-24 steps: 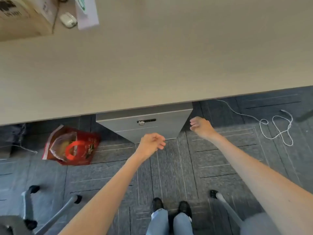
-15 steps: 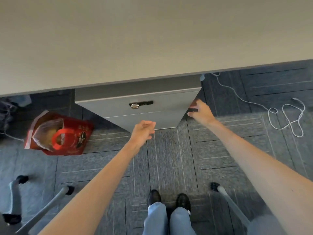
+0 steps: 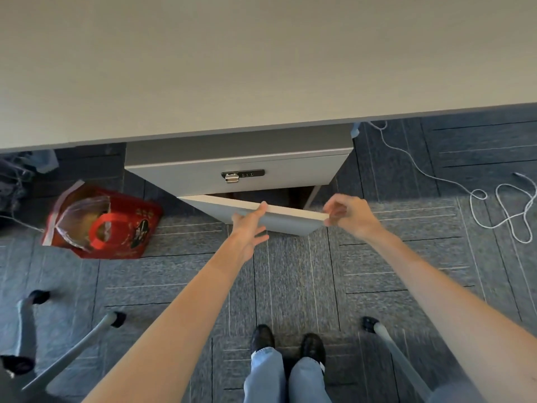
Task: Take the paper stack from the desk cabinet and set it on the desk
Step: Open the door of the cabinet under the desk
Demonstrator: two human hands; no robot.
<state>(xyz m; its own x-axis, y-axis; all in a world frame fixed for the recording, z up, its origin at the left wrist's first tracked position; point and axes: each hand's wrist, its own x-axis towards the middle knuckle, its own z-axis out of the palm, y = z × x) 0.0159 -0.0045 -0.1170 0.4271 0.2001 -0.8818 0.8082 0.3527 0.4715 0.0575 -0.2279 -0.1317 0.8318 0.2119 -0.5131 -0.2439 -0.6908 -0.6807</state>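
Note:
A grey desk cabinet with a combination lock stands under the pale desk top. Its lower door is swung partly outward, and a dark gap shows behind it. My right hand pinches the door's free right corner. Near the middle of the door is my left hand, thumb hooked over the top edge and fingers spread on the front. The paper stack is hidden; the inside of the cabinet is too dark to make out.
A red bag lies on the grey carpet left of the cabinet. A white cable loops on the floor to the right. Chair legs on castors flank my feet. Dark clutter sits at the far left.
The lower door was shut and now stands partly swung out. My right hand moved from the cabinet's right side to the door's corner. My left hand reached forward onto the door's top edge.

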